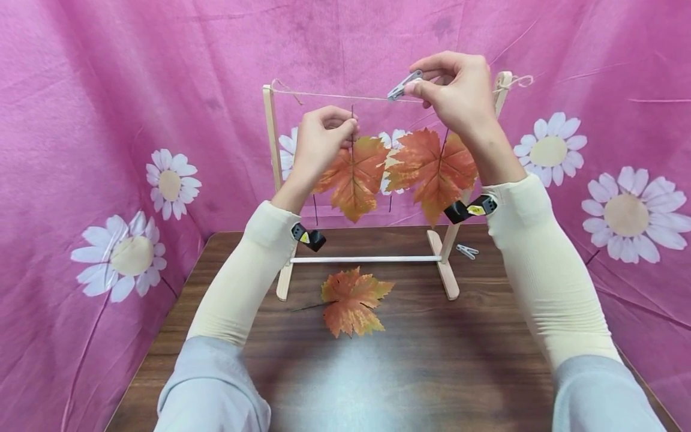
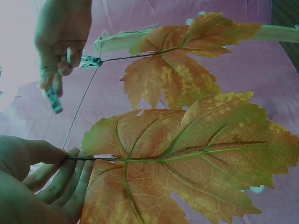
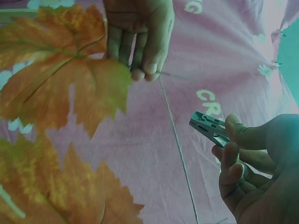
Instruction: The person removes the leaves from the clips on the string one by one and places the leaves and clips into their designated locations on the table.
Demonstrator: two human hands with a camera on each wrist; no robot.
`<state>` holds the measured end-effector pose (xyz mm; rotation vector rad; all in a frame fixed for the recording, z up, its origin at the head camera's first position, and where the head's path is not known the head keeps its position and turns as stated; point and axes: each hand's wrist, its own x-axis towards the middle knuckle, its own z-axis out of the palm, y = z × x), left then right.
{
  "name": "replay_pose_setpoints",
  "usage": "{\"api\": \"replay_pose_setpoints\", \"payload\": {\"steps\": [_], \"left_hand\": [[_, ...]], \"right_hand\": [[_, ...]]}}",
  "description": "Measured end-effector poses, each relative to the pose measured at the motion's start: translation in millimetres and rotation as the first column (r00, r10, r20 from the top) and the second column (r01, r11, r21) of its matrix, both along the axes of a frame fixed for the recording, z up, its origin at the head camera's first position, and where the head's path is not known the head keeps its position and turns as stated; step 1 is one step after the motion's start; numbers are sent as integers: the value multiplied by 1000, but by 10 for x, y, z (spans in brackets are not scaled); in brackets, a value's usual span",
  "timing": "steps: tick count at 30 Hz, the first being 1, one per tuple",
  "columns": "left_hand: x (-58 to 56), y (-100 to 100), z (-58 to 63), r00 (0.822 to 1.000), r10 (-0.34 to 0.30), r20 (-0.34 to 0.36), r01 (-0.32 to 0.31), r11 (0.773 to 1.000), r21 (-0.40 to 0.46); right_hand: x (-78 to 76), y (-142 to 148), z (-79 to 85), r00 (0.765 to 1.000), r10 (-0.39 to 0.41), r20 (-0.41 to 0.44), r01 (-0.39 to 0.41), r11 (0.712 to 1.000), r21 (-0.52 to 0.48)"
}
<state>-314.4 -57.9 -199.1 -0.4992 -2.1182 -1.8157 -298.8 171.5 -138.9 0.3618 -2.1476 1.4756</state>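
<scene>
My left hand point(image 1: 326, 135) pinches the dark stem of an orange maple leaf point(image 1: 353, 180) between thumb and fingers, with the blade hanging below. The stem's top end reaches up close to the twine point(image 1: 329, 95). My right hand point(image 1: 461, 90) holds a grey clothespin point(image 1: 403, 86) by its handle end, its nose pointing left, right at the twine in the head view. Beside it a second maple leaf point(image 1: 429, 165) hangs by its stem from another clothespin point(image 2: 91, 61) fixed on the twine. That clothespin is hidden behind my right hand in the head view.
The twine runs between two posts of a wooden frame point(image 1: 272, 138), joined low by a white rod point(image 1: 367, 260). On the brown table point(image 1: 421, 366) lie a third maple leaf point(image 1: 353, 303) and, right of the frame, a clothespin point(image 1: 467, 251). A pink daisy-print cloth point(image 1: 227, 78) hangs behind.
</scene>
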Motion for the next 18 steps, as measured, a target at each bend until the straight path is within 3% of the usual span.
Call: {"api": "replay_pose_setpoints", "payload": {"steps": [18], "left_hand": [[109,-310,-83,1000,1,-10,0,991,137]], "right_hand": [[205,250,-234,1000,-5,6,5,1000,14]]}}
